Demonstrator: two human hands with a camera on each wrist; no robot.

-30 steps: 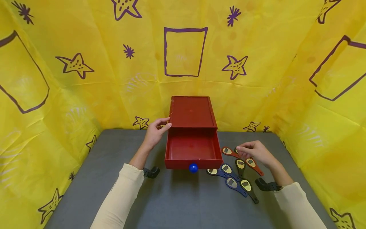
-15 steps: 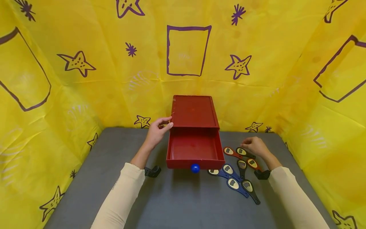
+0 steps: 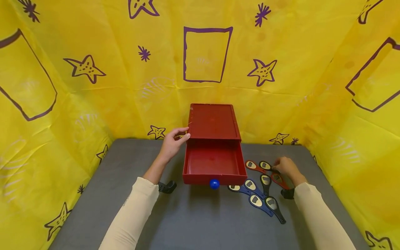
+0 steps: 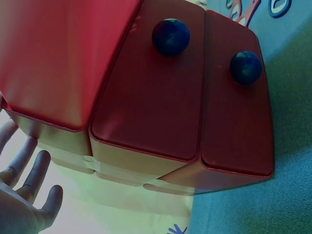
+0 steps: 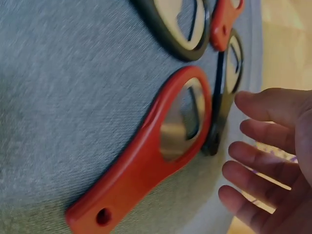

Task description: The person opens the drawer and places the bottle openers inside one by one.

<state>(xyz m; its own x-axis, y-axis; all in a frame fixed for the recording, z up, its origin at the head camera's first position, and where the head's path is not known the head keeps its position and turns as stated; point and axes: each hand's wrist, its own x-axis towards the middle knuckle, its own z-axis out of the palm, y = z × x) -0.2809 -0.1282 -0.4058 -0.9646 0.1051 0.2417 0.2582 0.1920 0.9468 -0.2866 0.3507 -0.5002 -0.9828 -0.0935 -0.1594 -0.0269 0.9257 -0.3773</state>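
A red drawer unit (image 3: 214, 121) stands at the back, its top drawer (image 3: 215, 163) pulled out and a blue knob (image 3: 214, 184) on that drawer's front. My left hand (image 3: 171, 144) touches the unit's upper left side with its fingertips; in the left wrist view several of its fingers (image 4: 36, 175) are extended and spread. To the unit's right my right hand (image 3: 288, 169) hovers by the handle of a black bottle opener (image 3: 265, 165), fingers loosely bent with nothing between them. Under its wrist side lies a red bottle opener (image 3: 278, 180), also large in the right wrist view.
Several more bottle openers lie right of the drawer: another red one (image 3: 252, 165), blue ones such as this blue opener (image 3: 260, 205), and black ones such as this black opener (image 3: 275, 209). Yellow cloth walls (image 3: 206, 93) enclose the grey table (image 3: 200, 222).
My right hand has drawn back from over the far black bottle opener, rightward and then toward its handle end, uncovering its head. The left hand stays at the drawer unit; the view has shifted slightly.
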